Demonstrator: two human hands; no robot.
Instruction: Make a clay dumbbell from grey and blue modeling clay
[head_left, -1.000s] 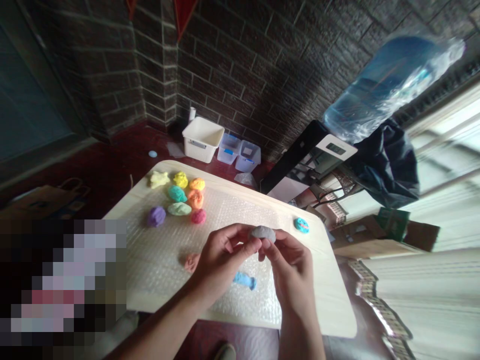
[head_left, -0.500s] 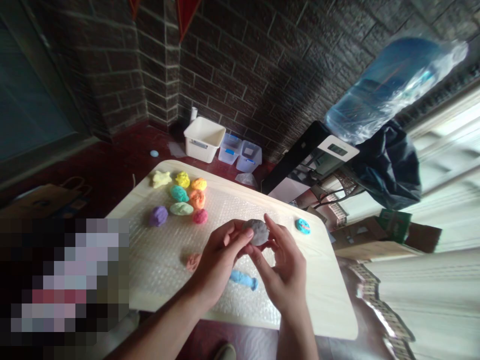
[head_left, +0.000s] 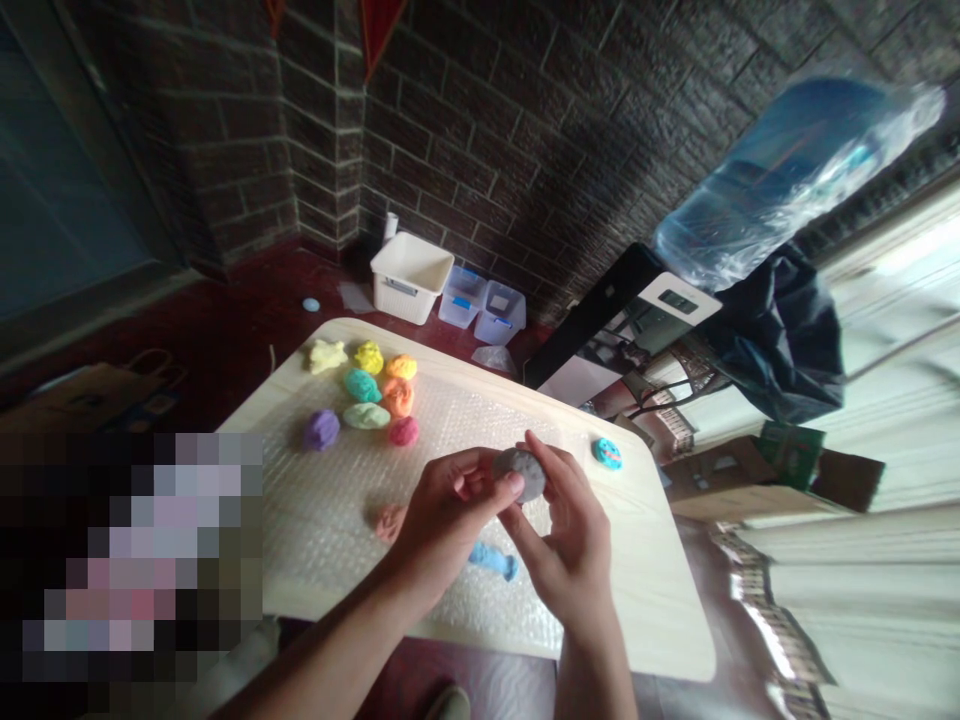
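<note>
A grey lump of modelling clay sits between the person's two hands, just right of centre in the lower half of the frame. It is a rounded, slightly flattened ball with a dull, mottled, dimpled surface, held in the air above the tabletop.

Both grips are closed around it. The left hand, coming in from the lower left, curls its fingers around the lump's left side and presses its thumb on the front. The right hand, coming up from the bottom edge, is more open: its fingers arch over the lump's top and right side, and its thumb reaches under the front.

Beneath the hands, a sheet of bubble wrap covers most of a pale wooden tabletop. A salmon-pink lump lies just left of the hands, and a blue elongated piece lies just below them. A teal disc with a pink stripe rests to their right. Toward the upper left of the sheet is a cluster of yellow, orange, teal, pale green, pink and purple clay shapes. Beyond the tabletop, at top centre, a white plastic basket stands on the floor against a dark brick wall.
</note>
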